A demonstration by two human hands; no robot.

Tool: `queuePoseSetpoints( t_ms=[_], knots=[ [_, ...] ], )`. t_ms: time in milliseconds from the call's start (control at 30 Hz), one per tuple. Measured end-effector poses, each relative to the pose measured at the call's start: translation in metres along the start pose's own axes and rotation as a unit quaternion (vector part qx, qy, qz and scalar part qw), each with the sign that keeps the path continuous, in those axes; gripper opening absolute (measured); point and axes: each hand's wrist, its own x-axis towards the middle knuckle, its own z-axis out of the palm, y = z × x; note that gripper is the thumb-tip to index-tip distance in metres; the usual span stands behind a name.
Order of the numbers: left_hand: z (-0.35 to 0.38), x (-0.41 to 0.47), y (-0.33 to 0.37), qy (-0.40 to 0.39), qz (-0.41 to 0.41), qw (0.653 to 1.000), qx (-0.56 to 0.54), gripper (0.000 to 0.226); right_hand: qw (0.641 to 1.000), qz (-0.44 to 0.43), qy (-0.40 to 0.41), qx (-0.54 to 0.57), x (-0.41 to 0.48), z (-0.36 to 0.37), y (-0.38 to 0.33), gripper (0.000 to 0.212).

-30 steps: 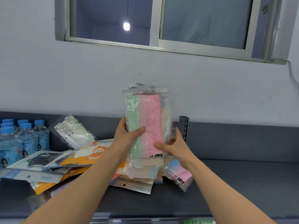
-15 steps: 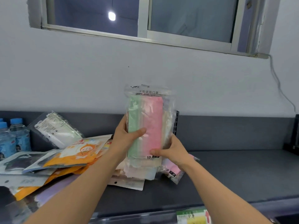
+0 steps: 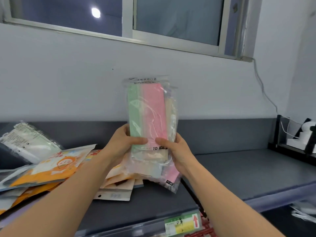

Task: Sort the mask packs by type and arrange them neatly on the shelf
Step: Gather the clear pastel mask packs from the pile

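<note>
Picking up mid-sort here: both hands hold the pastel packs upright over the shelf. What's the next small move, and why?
Probably shift the pastel packs rightward and set them down on the bare grey shelf. The left hand and right hand grip them together, and the mixed pile crowds the left side.

Behind the pastel pack (image 3: 148, 115) the held stack shows only as edges — count unclear. The orange packs (image 3: 51, 170) (left pile) run off the left edge; white things (image 3: 302, 212) at lower right are too blurred to name.
</note>
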Motion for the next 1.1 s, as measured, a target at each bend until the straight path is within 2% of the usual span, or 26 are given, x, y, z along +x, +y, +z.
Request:
queuePoseSetpoints(
  t_ms=[67,167,267,333,467,567,733,867,933,1000,1033,1100],
  knots=[
    [0.021,0.005,0.003,0.011,0.011,1.0,-0.02,0.056,1.0,0.021,0.007,-0.001,-0.002,-0.013,-0.011,0.08],
    [0.057,0.01,-0.004,0.032,0.028,0.998,-0.036,0.058,0.988,0.142,0.01,-0.056,-0.013,-0.04,-0.027,0.093],
    [0.097,0.016,-0.021,0.015,0.051,0.998,-0.026,0.062,0.964,0.264,0.006,-0.031,-0.021,-0.085,-0.035,0.115],
    [0.126,0.018,-0.032,0.005,0.06,0.998,-0.017,0.066,0.956,0.292,0.001,0.01,-0.026,-0.118,-0.039,0.122],
    [0.183,0.03,-0.048,-0.008,0.069,0.998,-0.003,0.076,0.966,0.251,0.019,0.062,-0.032,-0.178,-0.048,0.096],
    [0.224,0.041,-0.061,-0.068,0.069,0.994,0.042,0.09,0.973,0.203,0.078,0.078,-0.034,-0.22,-0.058,0.076],
    [0.291,0.061,-0.086,-0.091,0.013,0.995,0.035,0.096,0.979,0.127,0.152,0.039,-0.032,-0.301,-0.062,0.065],
    [0.345,0.084,-0.099,-0.111,-0.035,0.993,0.016,0.078,0.976,0.117,0.184,0.019,-0.027,-0.361,-0.062,0.047],
    [0.372,0.098,-0.107,-0.12,-0.05,0.991,0.018,0.076,0.975,0.118,0.189,0.009,-0.021,-0.386,-0.062,0.057],
    [0.397,0.111,-0.113,-0.133,-0.057,0.989,0.03,0.061,0.972,0.108,0.208,-0.017,-0.011,-0.416,-0.06,0.083],
    [0.409,0.117,-0.115,-0.131,-0.067,0.989,0.033,0.051,0.97,0.102,0.221,-0.024,-0.007,-0.43,-0.06,0.088],
    [0.432,0.128,-0.119,-0.119,-0.101,0.987,0.037,0.036,0.961,0.094,0.256,-0.034,-0.003,-0.454,-0.064,0.073]
  ],
)
